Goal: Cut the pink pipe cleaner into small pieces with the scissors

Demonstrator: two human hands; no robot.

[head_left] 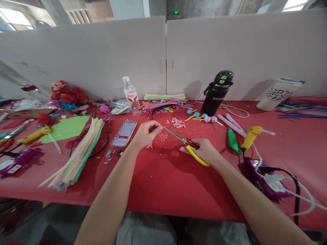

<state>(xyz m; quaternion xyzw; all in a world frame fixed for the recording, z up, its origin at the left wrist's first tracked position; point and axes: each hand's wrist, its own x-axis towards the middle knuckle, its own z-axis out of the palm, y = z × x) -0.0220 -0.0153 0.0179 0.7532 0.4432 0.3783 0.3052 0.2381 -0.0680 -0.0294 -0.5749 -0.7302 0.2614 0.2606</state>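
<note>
The right hand [203, 148] grips scissors [187, 141] over the red worktop [166, 187]; the left hand [148, 134], fingertips pressed together, is just beside their tips, anything pinched too small to tell.

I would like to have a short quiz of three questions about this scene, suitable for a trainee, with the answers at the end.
1. Which hand holds the scissors?
2. True or false: the clear bottle stands to the left of the black bottle.
3. Which of these is nearest to the left hand? A) black bottle B) phone C) green sheet

Key:
1. The right hand.
2. True.
3. B.
</note>
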